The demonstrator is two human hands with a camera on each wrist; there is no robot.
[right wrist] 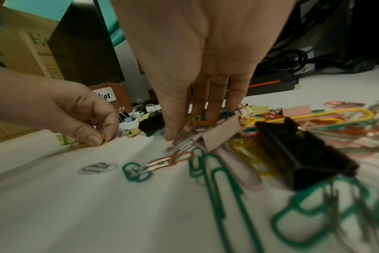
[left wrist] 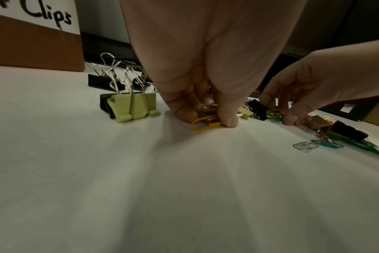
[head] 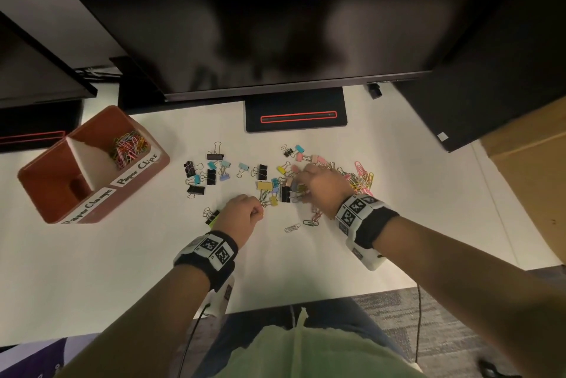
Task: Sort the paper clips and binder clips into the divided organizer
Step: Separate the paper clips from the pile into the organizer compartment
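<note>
Two hands are working over a scatter of clips on the white desk [head: 306, 255]. The left hand [head: 242, 214] is curling its fingers and pinching a yellow paper clip [left wrist: 207, 122] against the desk, with a green paper clip [left wrist: 208, 107] tucked inside the curled fingers. Just beside it, a pale yellow binder clip [left wrist: 133, 107] is standing next to a black one. The right hand [head: 324, 188] is reaching down into the mixed pile of paper clips and binder clips [head: 306, 175], its thumb and fingertips touching the clips; whether it is actually gripping one I cannot tell. The brown divided organizer [head: 141, 175] is sitting well apart to the left, with coloured paper clips [head: 130, 146] lying in its "Paper Clips" compartment. A dark monitor [head: 275, 25] is looming behind.
</note>
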